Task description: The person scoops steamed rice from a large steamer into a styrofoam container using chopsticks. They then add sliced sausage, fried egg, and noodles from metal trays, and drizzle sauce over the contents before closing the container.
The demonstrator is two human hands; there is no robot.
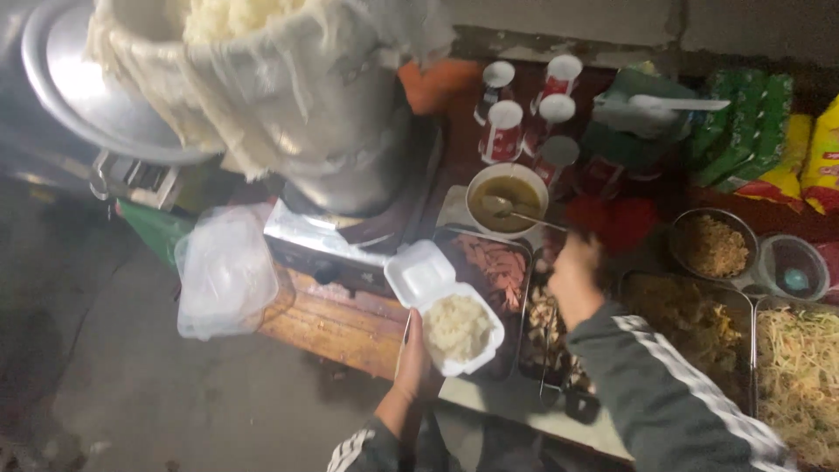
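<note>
Rice box held over the food trays

Bottom centre, the left hand (412, 357) clamps an open foam box (450, 316) of rice by one edge; it may tip. Above, the blurred right hand (574, 278), grip unclear, reaches by the sauce bowl (506, 197), risking a spill.

A street-food stall is showing here: metal trays (699, 319) of cooked dishes are lining the worktop (341, 328), a cloth-lined rice pot (262, 79) is sitting on a burner (332, 249), and takeaway boxes (225, 273) are lying stacked beside it.
</note>
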